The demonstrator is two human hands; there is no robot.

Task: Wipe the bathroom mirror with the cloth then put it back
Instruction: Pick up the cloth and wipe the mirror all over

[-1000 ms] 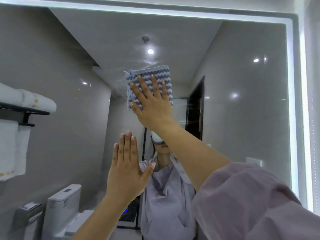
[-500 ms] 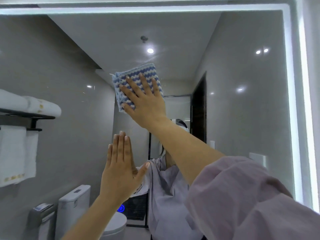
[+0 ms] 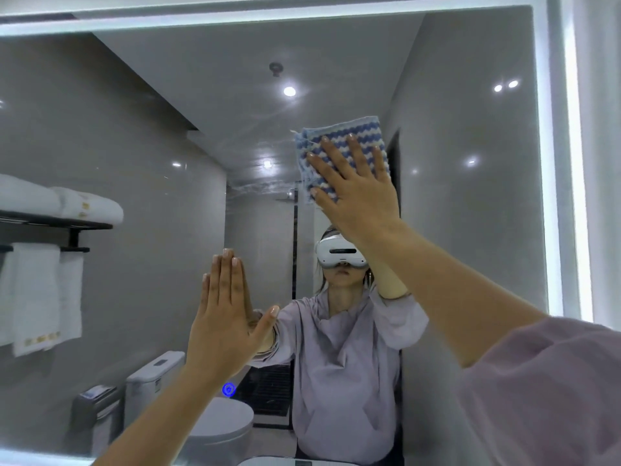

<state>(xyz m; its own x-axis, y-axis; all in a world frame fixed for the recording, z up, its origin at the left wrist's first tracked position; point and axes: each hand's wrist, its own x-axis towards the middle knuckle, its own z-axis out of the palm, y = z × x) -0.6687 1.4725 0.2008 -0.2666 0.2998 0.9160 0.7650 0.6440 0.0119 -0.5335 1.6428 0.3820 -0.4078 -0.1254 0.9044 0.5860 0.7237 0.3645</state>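
The bathroom mirror (image 3: 463,203) fills the view, framed by a lit white border. A folded cloth (image 3: 339,142) with blue and white wavy stripes lies flat on the glass right of centre. My right hand (image 3: 356,193) presses it against the mirror with straight, spread fingers. My left hand (image 3: 223,317) rests flat on the glass lower left of the cloth, fingers together and pointing up, thumb out. Faint wipe streaks show on the glass left of the cloth.
The mirror reflects a person in a lilac top, a black towel rack (image 3: 50,227) with white towels at left, and a white toilet (image 3: 188,415) below. The lit right edge (image 3: 571,163) of the mirror stands beyond my right arm.
My right hand has slid the cloth to the right across the glass, after first moving left. My left hand has stayed flat on the mirror in about the same place.
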